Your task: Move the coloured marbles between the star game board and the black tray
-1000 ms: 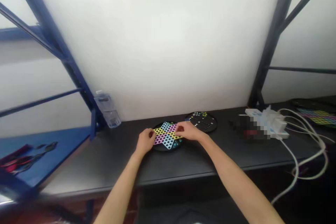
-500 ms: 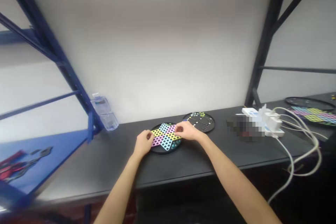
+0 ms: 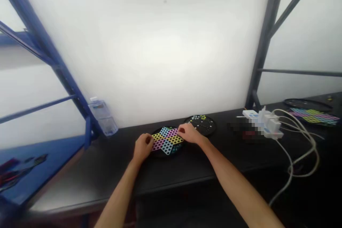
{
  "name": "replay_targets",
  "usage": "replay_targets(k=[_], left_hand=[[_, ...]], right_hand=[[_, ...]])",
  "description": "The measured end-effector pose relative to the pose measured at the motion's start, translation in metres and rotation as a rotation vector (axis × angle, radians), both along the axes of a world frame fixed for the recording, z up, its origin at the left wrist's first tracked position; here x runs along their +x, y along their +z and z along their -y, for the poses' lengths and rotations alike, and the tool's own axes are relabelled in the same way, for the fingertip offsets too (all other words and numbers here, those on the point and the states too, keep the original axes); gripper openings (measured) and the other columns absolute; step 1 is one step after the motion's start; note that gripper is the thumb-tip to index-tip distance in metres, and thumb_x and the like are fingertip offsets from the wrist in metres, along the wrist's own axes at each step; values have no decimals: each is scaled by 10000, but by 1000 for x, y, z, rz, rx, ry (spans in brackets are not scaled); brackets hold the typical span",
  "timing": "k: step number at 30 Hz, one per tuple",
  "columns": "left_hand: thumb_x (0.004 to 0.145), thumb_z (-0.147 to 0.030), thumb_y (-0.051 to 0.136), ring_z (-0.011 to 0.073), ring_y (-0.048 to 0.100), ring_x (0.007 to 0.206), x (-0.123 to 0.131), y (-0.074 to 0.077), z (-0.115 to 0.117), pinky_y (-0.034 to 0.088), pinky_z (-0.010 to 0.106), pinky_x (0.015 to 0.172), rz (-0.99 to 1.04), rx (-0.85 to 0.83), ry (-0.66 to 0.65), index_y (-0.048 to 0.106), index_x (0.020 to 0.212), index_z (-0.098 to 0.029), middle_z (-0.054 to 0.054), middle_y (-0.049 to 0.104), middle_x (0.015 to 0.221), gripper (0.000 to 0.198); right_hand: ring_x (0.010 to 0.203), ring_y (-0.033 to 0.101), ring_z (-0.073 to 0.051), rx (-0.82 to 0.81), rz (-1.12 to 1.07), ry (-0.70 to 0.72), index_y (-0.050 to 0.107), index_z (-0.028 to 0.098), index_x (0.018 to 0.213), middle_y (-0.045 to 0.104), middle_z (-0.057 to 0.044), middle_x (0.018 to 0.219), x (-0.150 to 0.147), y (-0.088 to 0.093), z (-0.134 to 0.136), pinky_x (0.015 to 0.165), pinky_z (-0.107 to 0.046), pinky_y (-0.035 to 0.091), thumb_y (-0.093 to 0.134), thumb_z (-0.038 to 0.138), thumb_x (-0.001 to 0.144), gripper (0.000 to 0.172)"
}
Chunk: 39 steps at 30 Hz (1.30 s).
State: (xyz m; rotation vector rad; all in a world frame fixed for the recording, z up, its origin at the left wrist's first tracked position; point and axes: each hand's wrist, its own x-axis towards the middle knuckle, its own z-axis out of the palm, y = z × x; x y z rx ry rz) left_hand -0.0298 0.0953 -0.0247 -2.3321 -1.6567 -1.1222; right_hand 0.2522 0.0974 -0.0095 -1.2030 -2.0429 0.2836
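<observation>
Hands [image 3: 143, 146] [image 3: 189, 133] pinched at opposite edges, star-shaped board [image 3: 166, 139] between them (pink, yellow, blue)

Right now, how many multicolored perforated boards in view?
2: a star-shaped board between the left hand and right hand; a second board at far right. Others may be hidden.

two bare arms [image 3: 233, 178] stretched forward, bare left hand [image 3: 141, 146] pinching the left side of the flat pink, yellow and blue star board [image 3: 166, 138] full of holes, bare right hand [image 3: 190, 133] bent inward, pinching its right side
</observation>
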Motion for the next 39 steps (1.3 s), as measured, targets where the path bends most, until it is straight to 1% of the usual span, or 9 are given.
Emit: replay_targets(k=[3, 6, 11, 14, 17, 23, 33, 37, 39], left_hand=[[795, -272, 511, 179, 592, 823, -2, 1, -1, 451, 292, 784, 17, 30, 16, 640, 842, -191, 36, 654, 876, 159], [790, -264, 516, 186, 598, 863, -3, 1, -2, 451, 301, 821, 21, 36, 19, 647, 874, -196, 39, 662, 919, 170], [795, -254, 498, 183, 608, 849, -3, 2, -2, 463, 295, 814, 18, 17, 34, 648, 873, -190, 42, 664, 916, 181], [797, -255, 493, 182, 610, 841, -3, 2, -2, 466, 293, 807, 23, 14, 49, 648, 862, -186, 42, 664, 902, 181], [799, -258, 490, 178, 613, 827, -4, 2, -3, 471, 288, 794, 29, 4, 52, 651, 865, -187, 39, 661, 893, 187], [793, -256, 492, 175, 614, 826, -7, 1, -6, 477, 288, 796, 45, 1, 56, 651, 872, -188, 35, 661, 897, 190], [721, -146, 449, 167, 634, 844, -11, -2, -11, 491, 271, 802, 70, -37, 91, 655, 918, -199, 25, 680, 920, 290], [701, -142, 459, 173, 647, 865, -11, -2, -10, 492, 283, 839, 85, -61, 91, 652, 926, -205, 17, 696, 933, 303], [694, -135, 458, 173, 646, 923, -10, -2, -10, 479, 285, 887, 101, -48, 67, 648, 929, -208, 13, 700, 982, 312]], right_hand=[[694, 551, -128, 33, -19, -53, 660, 176, 757, 648, -24, 751, 9, -8, -4, 672, -233, 397, 611, 186, 786, 58], [715, 541, -133, 60, -15, -67, 643, 176, 763, 629, -23, 770, 24, -17, -3, 682, -240, 398, 641, 155, 754, 23], [746, 534, -147, 69, 8, -58, 639, 183, 812, 609, -20, 787, 51, -30, 8, 708, -264, 403, 686, 185, 740, 86], [751, 530, -147, 58, 24, -59, 634, 185, 814, 598, -20, 805, 60, -34, 12, 714, -268, 406, 688, 170, 735, 97], [783, 531, -149, 86, 11, -92, 627, 185, 819, 593, -29, 848, 62, -35, 13, 733, -270, 408, 662, 135, 743, 98], [773, 533, -152, 63, 26, -89, 635, 191, 818, 607, -22, 804, 61, -37, 10, 721, -264, 406, 656, 137, 743, 95], [776, 552, -153, 41, 33, -106, 647, 188, 793, 627, -27, 795, 65, -41, 5, 726, -252, 408, 589, 60, 729, 154], [775, 554, -153, 46, 27, -116, 646, 186, 788, 631, -28, 785, 64, -40, 6, 738, -251, 410, 583, 64, 726, 150], [779, 556, -154, 38, 25, -125, 650, 184, 794, 631, -33, 789, 64, -40, 7, 738, -249, 413, 581, 68, 727, 151]])
